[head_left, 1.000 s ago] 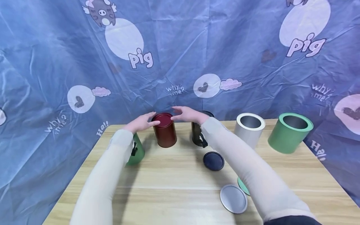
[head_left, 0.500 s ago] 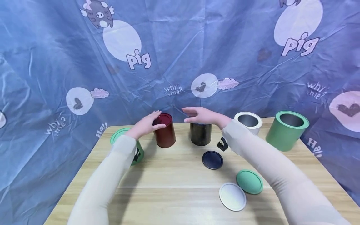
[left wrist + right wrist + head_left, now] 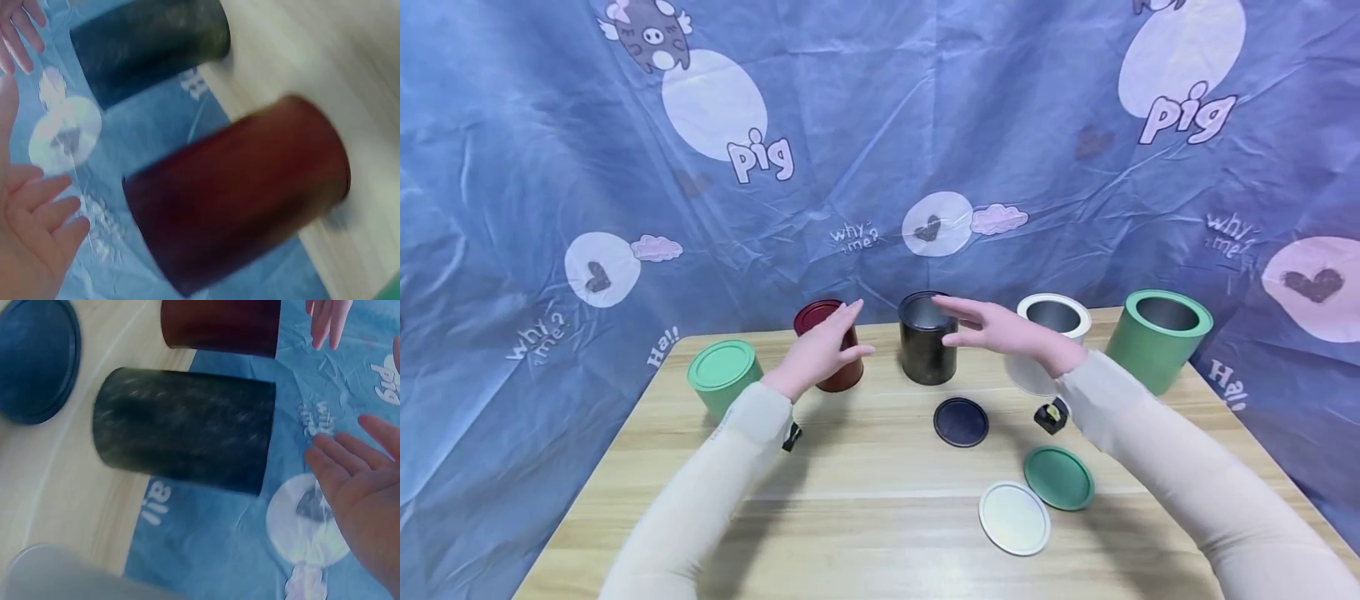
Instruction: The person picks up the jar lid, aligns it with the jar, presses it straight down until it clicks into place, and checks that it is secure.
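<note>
My left hand [image 3: 823, 350] hovers with fingers extended just in front of the red can [image 3: 842, 377], overlapping part of it in the head view. That can has its red lid on and stands upright. Beside it is the black can [image 3: 928, 354], open at the top, and my right hand [image 3: 1000, 329] is held in the air to its right, fingers outstretched toward it. Neither hand holds anything. In the left wrist view the left hand [image 3: 37, 219] is apart from the red can [image 3: 237, 194]; in the right wrist view the right hand [image 3: 369, 487] is apart from the black can [image 3: 187, 428].
A green can [image 3: 722, 375] with its lid on stands at the left. An open white can [image 3: 1028, 375] and an open green can [image 3: 1157, 350] stand at the right. Loose on the wooden table lie a black lid [image 3: 961, 422], a green lid [image 3: 1060, 477] and a white lid [image 3: 1013, 518].
Both hands have drawn back from above the red can, the right one moving right past the black can. The left has come slightly nearer and to the right. The cans stay in place.
</note>
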A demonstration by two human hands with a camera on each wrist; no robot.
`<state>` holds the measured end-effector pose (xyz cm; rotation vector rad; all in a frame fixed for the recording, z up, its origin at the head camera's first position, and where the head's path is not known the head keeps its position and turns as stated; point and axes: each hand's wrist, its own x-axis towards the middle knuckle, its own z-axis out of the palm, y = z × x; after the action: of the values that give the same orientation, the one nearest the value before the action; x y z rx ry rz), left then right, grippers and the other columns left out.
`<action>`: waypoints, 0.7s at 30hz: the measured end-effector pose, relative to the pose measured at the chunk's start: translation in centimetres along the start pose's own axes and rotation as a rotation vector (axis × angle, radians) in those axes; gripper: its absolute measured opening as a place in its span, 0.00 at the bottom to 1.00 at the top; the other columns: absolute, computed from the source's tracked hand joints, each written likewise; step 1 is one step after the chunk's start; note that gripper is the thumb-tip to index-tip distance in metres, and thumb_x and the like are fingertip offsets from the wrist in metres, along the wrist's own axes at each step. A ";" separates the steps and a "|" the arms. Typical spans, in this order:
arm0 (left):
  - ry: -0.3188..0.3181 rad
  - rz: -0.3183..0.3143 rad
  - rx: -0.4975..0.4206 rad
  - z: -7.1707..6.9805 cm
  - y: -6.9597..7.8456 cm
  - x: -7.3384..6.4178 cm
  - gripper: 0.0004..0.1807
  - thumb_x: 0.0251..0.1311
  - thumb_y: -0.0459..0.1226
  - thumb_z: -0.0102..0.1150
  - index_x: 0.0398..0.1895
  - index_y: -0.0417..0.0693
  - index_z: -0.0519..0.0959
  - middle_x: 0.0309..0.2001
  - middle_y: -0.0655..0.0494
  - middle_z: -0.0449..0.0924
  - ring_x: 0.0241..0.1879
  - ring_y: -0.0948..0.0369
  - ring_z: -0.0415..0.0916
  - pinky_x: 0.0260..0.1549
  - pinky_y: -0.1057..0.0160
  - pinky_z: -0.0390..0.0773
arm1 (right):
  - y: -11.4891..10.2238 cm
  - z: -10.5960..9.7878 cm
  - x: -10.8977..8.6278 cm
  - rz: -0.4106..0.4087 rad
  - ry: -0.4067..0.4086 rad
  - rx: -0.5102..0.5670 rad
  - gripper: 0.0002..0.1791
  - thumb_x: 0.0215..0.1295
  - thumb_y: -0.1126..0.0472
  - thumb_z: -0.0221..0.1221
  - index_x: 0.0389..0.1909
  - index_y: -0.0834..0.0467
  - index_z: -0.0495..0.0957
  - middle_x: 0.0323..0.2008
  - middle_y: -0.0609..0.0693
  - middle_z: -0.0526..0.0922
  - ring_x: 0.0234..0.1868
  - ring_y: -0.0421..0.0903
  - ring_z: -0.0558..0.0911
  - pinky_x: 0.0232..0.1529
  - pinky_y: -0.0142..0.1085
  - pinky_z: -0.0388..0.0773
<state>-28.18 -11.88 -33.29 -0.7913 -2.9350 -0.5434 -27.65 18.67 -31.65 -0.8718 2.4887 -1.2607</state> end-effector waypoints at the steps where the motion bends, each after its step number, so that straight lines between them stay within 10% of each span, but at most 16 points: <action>1: 0.010 -0.004 0.001 0.3 0.2 -0.1 0.46 0.60 0.56 0.59 0.75 0.45 0.54 0.75 0.49 0.55 0.75 0.51 0.49 0.71 0.50 0.59 | 0.4 0.0 -0.5 -0.001 0.013 0.002 0.40 0.66 0.60 0.61 0.74 0.62 0.54 0.74 0.62 0.54 0.73 0.61 0.58 0.72 0.51 0.56; 21: -0.004 0.004 0.037 8.1 2.9 -1.5 0.44 0.58 0.59 0.59 0.71 0.41 0.64 0.71 0.45 0.64 0.72 0.46 0.57 0.69 0.50 0.62 | 7.3 4.0 -7.1 0.061 0.093 -0.213 0.41 0.62 0.53 0.64 0.70 0.69 0.60 0.69 0.69 0.62 0.69 0.68 0.61 0.67 0.61 0.59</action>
<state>-25.06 -7.43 -40.11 -0.7946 -2.9378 -0.4864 -23.20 23.52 -40.33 -0.7930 2.7395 -1.0533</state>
